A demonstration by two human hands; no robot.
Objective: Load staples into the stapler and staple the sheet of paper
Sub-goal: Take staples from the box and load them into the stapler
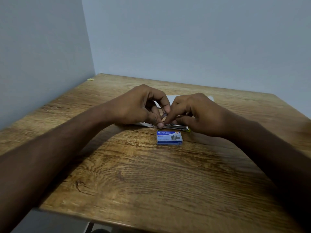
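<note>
A small metal stapler (176,126) with a yellow-green end lies opened out flat at the middle of the wooden table (134,174). My left hand (141,105) curls over its left part, thumb pressed on the metal channel, fingers around the raised top piece. My right hand (195,113) curls over its right part, with the forefinger tip down on the channel; any staples under the fingertips are hidden. A blue staple box (169,138) lies shut just in front of the stapler. A white sheet of paper (170,99) shows behind my hands, mostly hidden by them.
Pale walls meet at the table's far left corner. A tiny yellow scrap (90,79) lies by the left wall. The table's near edge runs across the bottom, with floor below it.
</note>
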